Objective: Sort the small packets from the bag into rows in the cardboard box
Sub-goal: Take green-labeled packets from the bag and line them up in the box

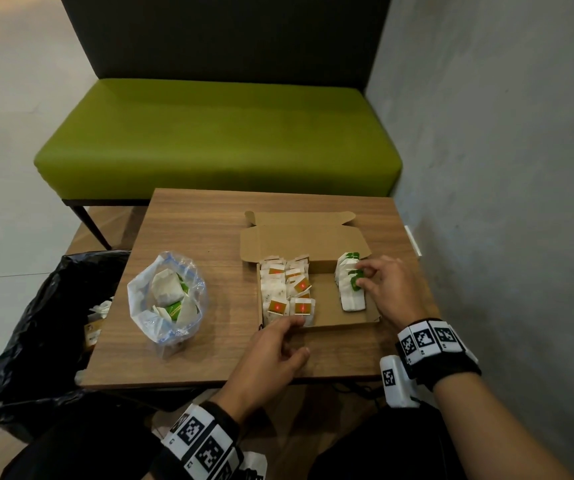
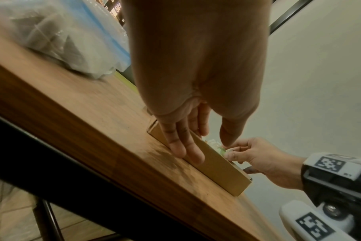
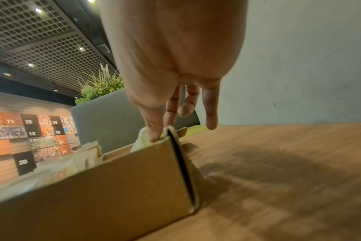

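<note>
I'm mid-sort, working the green row (image 1: 349, 284) at the right side of the cardboard box (image 1: 341, 325). My right hand (image 1: 391, 289) is pinching a green-tagged packet (image 1: 357, 279) btwn thumb and forefinger tips, seating it into that row; other fingers are hanging loose, one just outside the right wall per the right wrist view. So that hand's closed on the packet, not yet letting go.

My left hand (image 1: 271, 351) is steadying the box: fingers (image 2: 182, 143) are lying straight and relaxed against the near wall, touching cardboard, holding nothing.

Red-tagged packets (image 1: 287, 289) are filling two rows on the left of the box; middle strip's bare cardboard. The bag (image 1: 167, 299) is sitting well left of the box on the table (image 1: 192, 230), w/ more packets inside, green ones visible.

Next move, I reckon: let go once the packet's standing in line w/ its neighbours, then reach across to the bag for another. It'll need a light touch; those packets look thin and prob. tip easily.
</note>
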Demonstrator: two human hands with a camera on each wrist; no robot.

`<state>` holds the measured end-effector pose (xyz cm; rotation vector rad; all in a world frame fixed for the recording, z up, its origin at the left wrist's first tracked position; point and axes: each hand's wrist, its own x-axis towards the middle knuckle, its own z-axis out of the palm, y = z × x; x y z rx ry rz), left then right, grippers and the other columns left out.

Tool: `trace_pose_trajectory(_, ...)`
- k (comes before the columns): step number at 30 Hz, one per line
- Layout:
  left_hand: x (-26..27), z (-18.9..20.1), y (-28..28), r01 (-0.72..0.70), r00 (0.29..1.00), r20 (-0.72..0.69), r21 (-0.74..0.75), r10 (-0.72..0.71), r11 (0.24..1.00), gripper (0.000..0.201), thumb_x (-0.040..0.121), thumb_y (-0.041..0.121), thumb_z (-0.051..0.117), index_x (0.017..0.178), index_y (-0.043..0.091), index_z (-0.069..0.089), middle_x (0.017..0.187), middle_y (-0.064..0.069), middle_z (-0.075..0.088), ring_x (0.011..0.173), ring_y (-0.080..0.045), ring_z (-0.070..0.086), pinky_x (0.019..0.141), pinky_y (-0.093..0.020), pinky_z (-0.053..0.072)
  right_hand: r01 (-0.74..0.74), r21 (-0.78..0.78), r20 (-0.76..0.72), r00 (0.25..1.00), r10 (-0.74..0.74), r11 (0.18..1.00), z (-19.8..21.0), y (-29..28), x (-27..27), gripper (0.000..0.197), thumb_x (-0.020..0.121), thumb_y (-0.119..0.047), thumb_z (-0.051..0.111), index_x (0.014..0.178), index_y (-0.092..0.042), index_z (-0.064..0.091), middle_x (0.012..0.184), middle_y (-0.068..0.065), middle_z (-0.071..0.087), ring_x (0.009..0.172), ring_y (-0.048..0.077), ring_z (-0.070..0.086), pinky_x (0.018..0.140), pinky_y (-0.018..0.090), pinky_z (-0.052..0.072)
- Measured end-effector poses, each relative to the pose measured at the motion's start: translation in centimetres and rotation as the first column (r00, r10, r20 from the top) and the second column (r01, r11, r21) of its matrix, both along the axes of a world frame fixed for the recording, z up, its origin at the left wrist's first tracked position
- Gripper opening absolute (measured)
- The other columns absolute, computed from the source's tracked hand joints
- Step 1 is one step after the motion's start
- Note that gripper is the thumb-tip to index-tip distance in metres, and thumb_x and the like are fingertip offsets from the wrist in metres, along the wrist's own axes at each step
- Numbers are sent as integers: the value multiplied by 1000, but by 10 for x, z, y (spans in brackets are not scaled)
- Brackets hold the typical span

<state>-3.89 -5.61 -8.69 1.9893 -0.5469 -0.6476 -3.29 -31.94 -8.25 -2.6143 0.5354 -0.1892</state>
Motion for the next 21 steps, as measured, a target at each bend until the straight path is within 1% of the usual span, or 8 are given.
trace_pose_trajectory(3,0,1,0,2,1000,-3,3,-2,1000,50,93,26,65,139,33,46,115,15,57,92,-5,64,83,-28,57,37,15,13,999,-38,999,6,5,-9,32,82,-25,79,112,-30,70,91,-12,59,88,12,55,71,33,48)
trace_pose_trajectory(6,-1,3,0,2,1000,10,13,-2,1000,50,93,26,65,139,33,46,116,17,54,92,-4,63,83,-24,56,35,22,-42,999,-34,999,18,14,-20,18,86,-30,74,102,-32,68,84,-13,62,77,9,58,66,30,49)
trace_pose_trajectory(7,-1,4,0,5,1000,12,13,-5,1000,50,93,26,65,139,32,46,115,18,54,91,-4,62,83,-24,56,9,32,-106,994,-6,999,22,19,-23,14,87,-32,72,101,-33,67,84,-13,64,77,5,58,67,28,51)
trace_pose_trajectory(9,-2,4,0,7,1000,16,21,-8,1000,51,93,27,65,139,32,46,116,17,54,92,-4,62,83,-26,56,-57,46,-258,964,66,997,25,30,-26,15,90,-32,68,105,-34,68,95,-13,67,85,2,59,78,27,53)
trace_pose_trajectory(12,-2,6,0,11,1000,18,44,-12,999,51,93,27,64,140,32,45,119,17,53,94,-4,62,86,-28,57,-160,-102,-413,905,104,982,21,44,-26,19,94,-35,61,112,-37,68,111,-10,67,99,9,60,91,34,51)
trace_pose_trajectory(14,-2,8,0,22,999,26,54,-24,998,52,94,27,63,141,33,43,120,18,50,95,-3,61,85,-23,56,-203,-178,-456,884,102,963,22,48,-24,19,96,-35,58,112,-37,68,112,-9,66,102,12,59,90,33,47)
trace_pose_trajectory(16,-2,10,0,30,999,41,61,-33,998,52,94,27,63,141,33,42,120,19,49,95,-1,59,81,-15,52,-221,-197,-480,871,103,955,25,49,-23,19,97,-32,57,112,-35,69,113,-7,66,105,14,59,88,34,44)
trace_pose_trajectory(21,-1,10,0,36,997,60,67,-40,997,51,94,28,63,141,33,43,128,18,48,99,4,55,79,-6,45,-222,-234,-470,878,89,947,26,51,-19,26,99,-29,50,116,-32,69,112,-1,69,102,20,63,86,36,47)
